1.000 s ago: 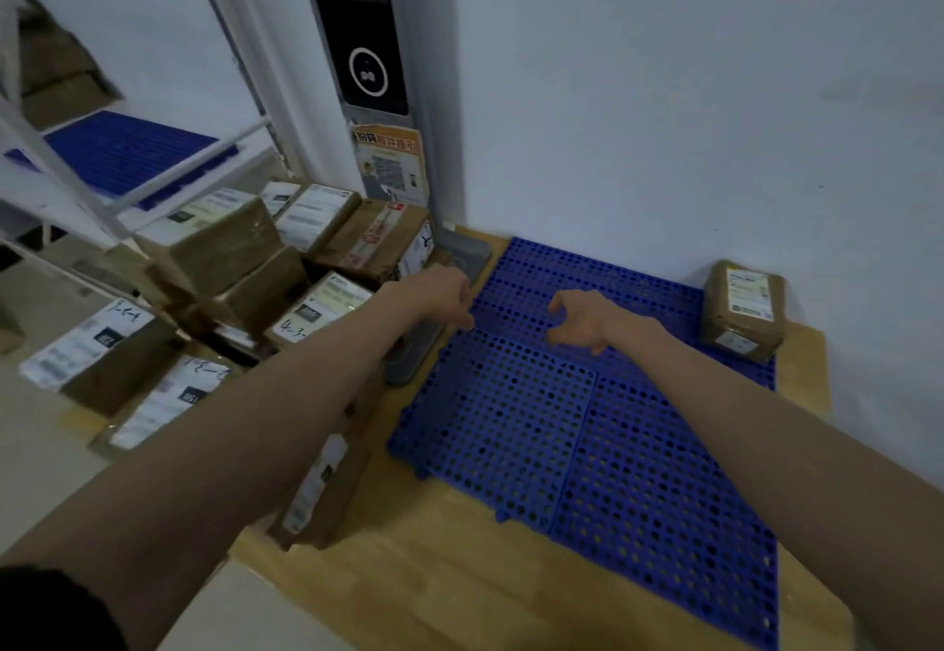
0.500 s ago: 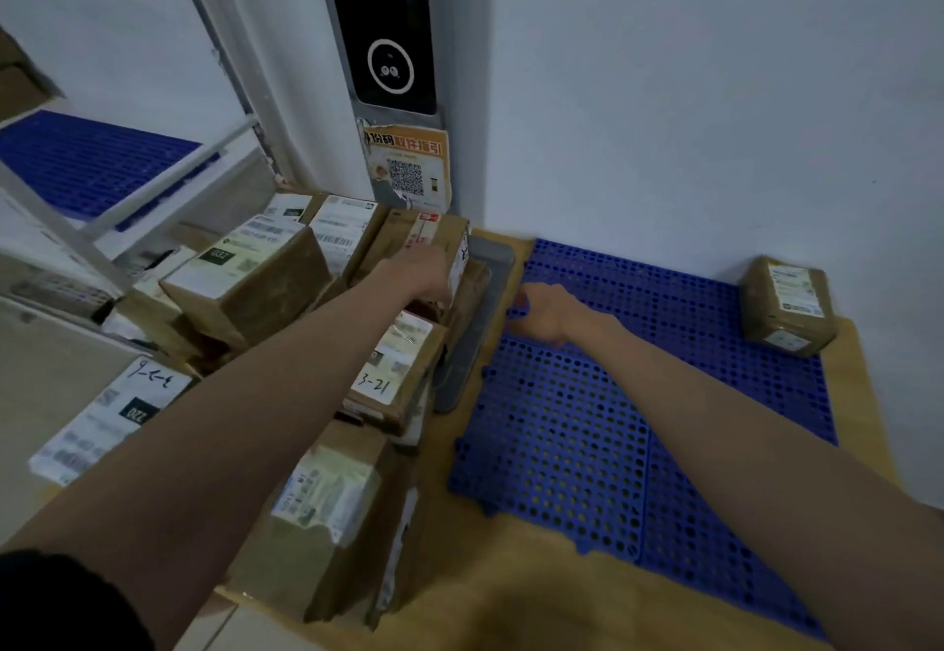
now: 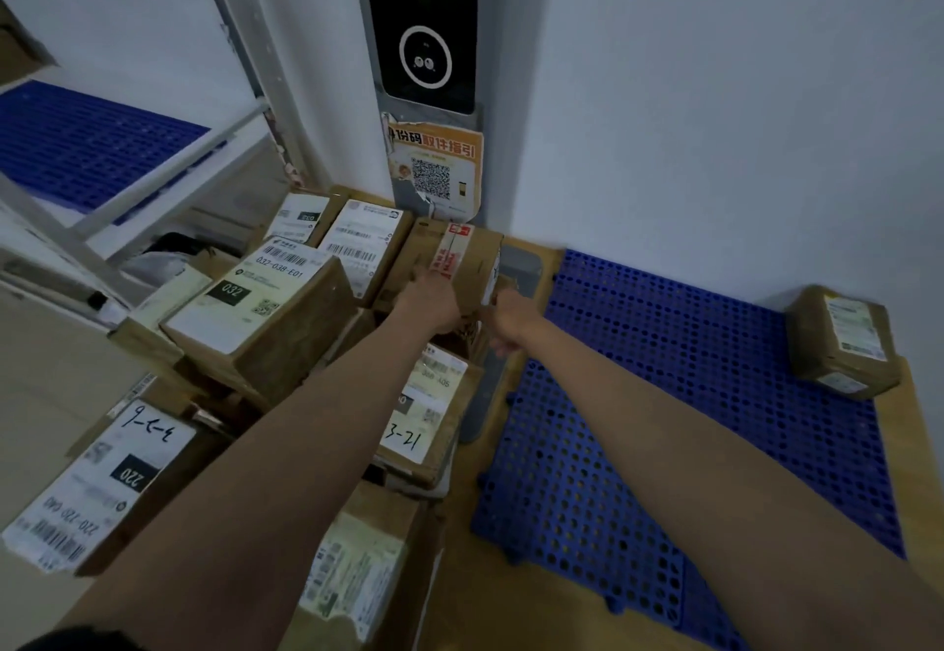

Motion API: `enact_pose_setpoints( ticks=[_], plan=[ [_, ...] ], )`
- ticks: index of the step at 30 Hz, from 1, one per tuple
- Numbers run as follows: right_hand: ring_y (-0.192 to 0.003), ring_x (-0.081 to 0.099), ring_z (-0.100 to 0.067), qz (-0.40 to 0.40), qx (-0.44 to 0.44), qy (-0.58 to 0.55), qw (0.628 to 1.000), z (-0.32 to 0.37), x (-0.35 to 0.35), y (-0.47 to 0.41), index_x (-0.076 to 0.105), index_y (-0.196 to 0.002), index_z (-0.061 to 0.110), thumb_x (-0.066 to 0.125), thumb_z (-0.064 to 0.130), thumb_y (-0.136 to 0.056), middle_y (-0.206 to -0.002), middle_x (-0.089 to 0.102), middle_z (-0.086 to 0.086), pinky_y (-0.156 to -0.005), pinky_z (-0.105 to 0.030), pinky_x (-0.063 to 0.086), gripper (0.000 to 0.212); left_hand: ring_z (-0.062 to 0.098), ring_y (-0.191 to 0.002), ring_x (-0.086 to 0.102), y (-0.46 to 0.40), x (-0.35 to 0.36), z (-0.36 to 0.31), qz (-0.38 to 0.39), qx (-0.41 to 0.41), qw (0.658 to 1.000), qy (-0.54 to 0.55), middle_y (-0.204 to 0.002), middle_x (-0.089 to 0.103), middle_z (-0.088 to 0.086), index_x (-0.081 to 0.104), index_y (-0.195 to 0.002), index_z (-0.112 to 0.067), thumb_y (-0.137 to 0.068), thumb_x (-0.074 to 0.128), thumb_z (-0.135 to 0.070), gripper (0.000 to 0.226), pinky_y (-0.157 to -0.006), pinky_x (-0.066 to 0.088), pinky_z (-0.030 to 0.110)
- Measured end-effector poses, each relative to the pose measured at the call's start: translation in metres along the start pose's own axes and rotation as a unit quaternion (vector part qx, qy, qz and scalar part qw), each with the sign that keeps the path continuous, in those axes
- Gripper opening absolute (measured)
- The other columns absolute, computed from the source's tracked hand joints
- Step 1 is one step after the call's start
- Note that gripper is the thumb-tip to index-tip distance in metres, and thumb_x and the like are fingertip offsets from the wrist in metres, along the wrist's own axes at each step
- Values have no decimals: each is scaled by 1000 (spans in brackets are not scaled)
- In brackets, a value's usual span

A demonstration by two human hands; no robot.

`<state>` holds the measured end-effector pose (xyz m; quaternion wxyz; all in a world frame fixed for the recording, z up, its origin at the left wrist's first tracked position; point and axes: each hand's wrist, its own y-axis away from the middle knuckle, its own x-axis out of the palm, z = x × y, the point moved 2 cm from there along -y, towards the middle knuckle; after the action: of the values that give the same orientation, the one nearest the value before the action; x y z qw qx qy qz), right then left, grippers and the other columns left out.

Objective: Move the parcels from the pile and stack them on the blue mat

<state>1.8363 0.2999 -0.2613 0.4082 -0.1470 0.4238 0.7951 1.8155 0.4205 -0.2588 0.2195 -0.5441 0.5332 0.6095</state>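
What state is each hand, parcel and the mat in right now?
left hand: on the taped parcel's top
right hand: at that parcel's right side, grip unclear
taped parcel: in the pile
blue mat: one parcel on it
corner parcel: on the mat's far corner

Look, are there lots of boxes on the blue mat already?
No, only one parcel sits on the blue mat, at its far right corner.
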Motion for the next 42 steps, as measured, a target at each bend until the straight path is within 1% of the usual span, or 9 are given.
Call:
enact_pose_setpoints(
  ticks=[6, 13, 17, 21, 27, 29, 32, 37, 42],
  plan=[
    [-105, 63, -36, 18, -13, 6, 1000, 1, 24, -21, 55, -125, -3, 44, 15, -101, -121, 59, -23, -89, -46, 55, 32, 42, -133, 31, -13, 7, 14, 22, -20, 999, -45, -147, 26, 24, 28, -144, 0, -94, 50, -16, 58, -109, 34, 52],
    [-112, 61, -38, 45, -7, -19, 999, -8, 24, -33, 56, -115, -4, 45, 7, -100, -123, 60, -26, -94, -48, 52, 21, 43, -138, 23, -14, 3, 19, -17, -64, 997, -36, -150, 22, 27, 19, -147, 5, -94, 57, -37, 78, -111, 30, 50],
    [-109, 61, -35, 50, -3, -32, 998, -9, 24, -35, 49, -124, -10, 44, 6, -100, -122, 59, -25, -96, -44, 51, 29, 42, -138, 27, -19, -1, 18, -26, -80, 996, -35, -149, 27, 28, 19, -146, 4, -85, 69, -41, 91, -112, 28, 47],
    [-100, 63, -31, 66, -7, -127, 990, -12, 22, -30, 50, -118, 15, 51, 14, -97, -106, 63, -15, -85, -42, 56, 20, 42, -142, 18, -19, -7, 19, -31, -85, 995, -31, -153, 15, 28, 3, -151, 5, -81, 76, -35, 109, -116, 21, 47],
    [-83, 58, -16, 72, -17, -187, 980, -20, 9, -21, 61, -105, 16, 61, 1, -86, -87, 62, -3, -69, -26, 55, 23, 47, -140, 15, -10, -21, 1, -52, -29, 998, 14, -150, 3, 25, -2, -150, 5, -65, 89, -26, 129, -115, 27, 53],
    [-86, 59, -15, 72, -20, -220, 973, -21, 0, -12, 57, -107, 19, 61, 0, -88, -88, 61, -1, -74, -27, 56, 28, 48, -139, 17, -5, -29, -8, -62, -9, 998, 27, -149, 4, 24, -1, -149, 5, -57, 94, -26, 135, -113, 29, 54],
    [-87, 60, -16, 50, -31, -228, 972, -29, -19, 1, 54, -121, 18, 63, 4, -89, -101, 64, -4, -56, -18, 55, 35, 45, -139, 17, 4, -39, -24, -73, 19, 997, 15, -149, 5, 23, 2, -149, 3, -52, 95, -33, 139, -115, 25, 50],
    [-101, 66, -23, -8, -42, -216, 976, -64, -56, 21, 58, -128, 9, 68, 3, -84, -117, 67, -13, -85, -33, 57, 45, 36, -136, 25, 23, -36, -63, -91, 75, 993, 24, -147, 11, 20, 17, -145, 0, -50, 95, -37, 129, -116, 28, 44],
    [-103, 67, -27, -35, -21, -203, 978, -121, -97, 49, 64, -122, 7, 70, 2, -83, -113, 69, -14, -92, -43, 55, 40, 34, -138, 26, 38, -12, -110, -55, 132, 988, 50, -148, 14, 15, 21, -145, -7, -55, 94, -36, 120, -117, 27, 42]
  ],
)
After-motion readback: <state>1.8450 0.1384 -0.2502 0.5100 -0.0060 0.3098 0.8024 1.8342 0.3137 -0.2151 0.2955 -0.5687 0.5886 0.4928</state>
